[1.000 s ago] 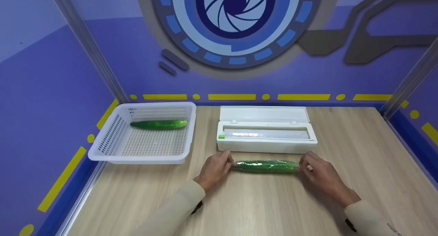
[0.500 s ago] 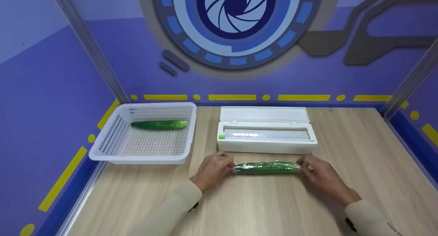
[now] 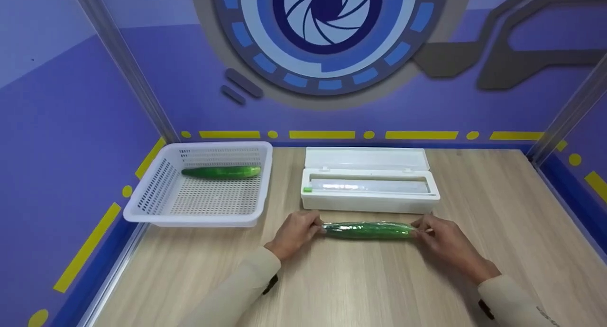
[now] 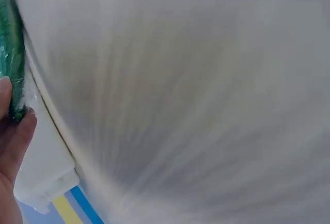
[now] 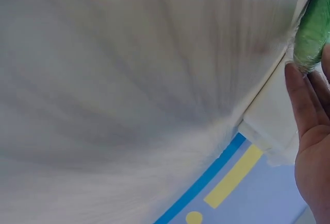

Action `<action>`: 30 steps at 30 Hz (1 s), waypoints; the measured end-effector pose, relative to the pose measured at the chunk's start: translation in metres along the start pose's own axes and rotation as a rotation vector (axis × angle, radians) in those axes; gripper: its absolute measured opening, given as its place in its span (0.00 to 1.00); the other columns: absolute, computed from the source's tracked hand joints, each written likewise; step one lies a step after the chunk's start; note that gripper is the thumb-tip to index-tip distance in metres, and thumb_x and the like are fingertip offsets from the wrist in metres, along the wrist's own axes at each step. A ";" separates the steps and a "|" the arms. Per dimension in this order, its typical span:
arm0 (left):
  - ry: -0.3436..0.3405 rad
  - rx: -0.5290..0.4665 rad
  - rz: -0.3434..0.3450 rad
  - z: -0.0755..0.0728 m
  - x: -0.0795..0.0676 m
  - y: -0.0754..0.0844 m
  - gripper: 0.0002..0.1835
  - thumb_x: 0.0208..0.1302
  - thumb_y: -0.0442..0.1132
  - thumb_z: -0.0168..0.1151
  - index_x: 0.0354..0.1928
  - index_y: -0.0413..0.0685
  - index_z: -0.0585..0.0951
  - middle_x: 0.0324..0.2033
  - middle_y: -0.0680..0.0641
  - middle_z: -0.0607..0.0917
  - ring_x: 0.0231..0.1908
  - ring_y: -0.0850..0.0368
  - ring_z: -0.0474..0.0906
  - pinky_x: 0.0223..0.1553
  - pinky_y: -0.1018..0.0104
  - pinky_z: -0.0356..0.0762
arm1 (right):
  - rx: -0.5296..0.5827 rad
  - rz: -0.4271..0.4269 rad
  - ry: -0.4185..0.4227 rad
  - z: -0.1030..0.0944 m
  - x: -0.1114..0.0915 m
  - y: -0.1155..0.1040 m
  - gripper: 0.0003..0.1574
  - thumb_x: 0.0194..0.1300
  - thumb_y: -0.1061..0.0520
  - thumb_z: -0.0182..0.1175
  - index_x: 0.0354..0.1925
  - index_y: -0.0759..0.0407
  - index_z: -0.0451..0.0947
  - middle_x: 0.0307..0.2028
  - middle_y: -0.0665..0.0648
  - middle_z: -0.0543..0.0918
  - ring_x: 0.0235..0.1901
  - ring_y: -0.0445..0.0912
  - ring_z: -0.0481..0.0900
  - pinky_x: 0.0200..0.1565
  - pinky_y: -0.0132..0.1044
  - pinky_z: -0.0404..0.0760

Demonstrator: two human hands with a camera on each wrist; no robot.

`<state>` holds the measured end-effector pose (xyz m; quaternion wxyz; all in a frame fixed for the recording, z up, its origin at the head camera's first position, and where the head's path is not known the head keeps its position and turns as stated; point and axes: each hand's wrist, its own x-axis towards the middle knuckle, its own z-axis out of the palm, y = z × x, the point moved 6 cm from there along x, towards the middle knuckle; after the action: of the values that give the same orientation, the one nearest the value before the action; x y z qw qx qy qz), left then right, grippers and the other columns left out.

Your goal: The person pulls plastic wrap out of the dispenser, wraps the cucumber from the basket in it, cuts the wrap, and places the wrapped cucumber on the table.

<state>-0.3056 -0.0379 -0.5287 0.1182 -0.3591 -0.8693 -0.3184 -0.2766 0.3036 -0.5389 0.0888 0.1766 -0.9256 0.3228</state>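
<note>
A cucumber [image 3: 367, 230] in glossy cling film lies crosswise in front of the white wrap box. My left hand [image 3: 296, 232] pinches its left end, thumb against the fingers, where the film gathers. At the opposite end my right hand [image 3: 443, 239] pinches the film with thumb and fingertips. The left wrist view has the wrapped cucumber [image 4: 13, 54] at its left edge, between thumb and finger. The right wrist view catches its lighter green tip [image 5: 312, 33] against the fingers. A pale blurred surface fills most of both wrist views.
The cling film box [image 3: 370, 203] stands behind the hands, its lid raised and a film roll inside. To the left, a white perforated basket [image 3: 194, 218] holds another cucumber [image 3: 220, 172]. Purple walls enclose the wooden table [image 3: 360, 289] at the back and sides.
My left hand has shifted slightly and changed its finger pose at the cucumber's left end. The cucumber has moved only slightly. My right hand stays almost in place, still pinching its end.
</note>
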 end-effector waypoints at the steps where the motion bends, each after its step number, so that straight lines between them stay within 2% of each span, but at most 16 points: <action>1: 0.000 -0.025 -0.028 0.001 0.001 -0.002 0.08 0.65 0.26 0.73 0.34 0.41 0.81 0.33 0.48 0.91 0.38 0.59 0.89 0.39 0.72 0.84 | 0.001 0.000 -0.004 0.000 0.000 0.000 0.20 0.68 0.66 0.71 0.30 0.49 0.71 0.45 0.55 0.91 0.45 0.50 0.89 0.44 0.47 0.87; 6: -0.038 -0.167 -0.150 0.003 0.004 -0.009 0.08 0.67 0.24 0.70 0.35 0.41 0.81 0.33 0.48 0.90 0.38 0.58 0.90 0.40 0.72 0.84 | 0.015 -0.035 -0.020 -0.003 -0.003 0.003 0.20 0.69 0.66 0.70 0.31 0.48 0.71 0.45 0.54 0.91 0.45 0.49 0.89 0.43 0.44 0.87; 9: -0.056 -0.241 -0.228 0.003 0.005 -0.014 0.08 0.67 0.24 0.70 0.34 0.42 0.82 0.32 0.49 0.90 0.38 0.60 0.89 0.40 0.71 0.83 | 0.026 -0.104 -0.010 -0.006 -0.005 0.003 0.20 0.67 0.67 0.72 0.31 0.48 0.72 0.43 0.52 0.92 0.43 0.46 0.89 0.40 0.38 0.86; 14: -0.023 -0.275 -0.285 0.002 0.006 -0.025 0.07 0.64 0.31 0.75 0.32 0.45 0.84 0.32 0.53 0.90 0.37 0.63 0.85 0.41 0.67 0.82 | 0.028 -0.183 -0.045 -0.008 -0.007 0.002 0.18 0.66 0.67 0.72 0.32 0.47 0.76 0.43 0.49 0.92 0.43 0.44 0.89 0.40 0.35 0.86; 19: -0.039 -0.313 -0.265 0.001 0.003 -0.032 0.05 0.63 0.34 0.77 0.33 0.46 0.87 0.35 0.54 0.91 0.40 0.63 0.86 0.46 0.66 0.83 | 0.028 -0.181 -0.107 -0.009 -0.006 0.002 0.12 0.66 0.64 0.73 0.36 0.48 0.82 0.45 0.52 0.92 0.44 0.44 0.89 0.42 0.37 0.87; 23: -0.060 -0.331 -0.202 0.000 0.002 -0.033 0.05 0.63 0.35 0.77 0.34 0.45 0.88 0.37 0.53 0.92 0.42 0.63 0.87 0.47 0.66 0.84 | 0.023 -0.192 -0.121 -0.010 -0.006 0.003 0.12 0.63 0.65 0.75 0.36 0.49 0.83 0.45 0.54 0.92 0.44 0.45 0.90 0.42 0.37 0.87; 28: -0.093 -0.321 -0.139 0.000 -0.003 -0.031 0.06 0.62 0.36 0.77 0.35 0.44 0.87 0.36 0.53 0.92 0.40 0.66 0.87 0.45 0.70 0.84 | 0.035 -0.188 -0.151 -0.007 -0.009 0.006 0.14 0.62 0.67 0.75 0.34 0.49 0.82 0.45 0.54 0.92 0.46 0.43 0.89 0.43 0.34 0.87; 30: -0.095 -0.281 -0.078 0.000 -0.006 -0.026 0.08 0.61 0.36 0.78 0.37 0.43 0.87 0.36 0.52 0.92 0.39 0.65 0.88 0.44 0.72 0.84 | 0.040 -0.184 -0.149 -0.005 -0.010 0.007 0.16 0.61 0.68 0.75 0.34 0.49 0.82 0.45 0.53 0.92 0.46 0.44 0.89 0.43 0.34 0.87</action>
<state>-0.3200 -0.0556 -0.5434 0.0130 -0.3529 -0.8340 -0.4239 -0.2701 0.3148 -0.5414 0.0454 0.2860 -0.9030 0.3174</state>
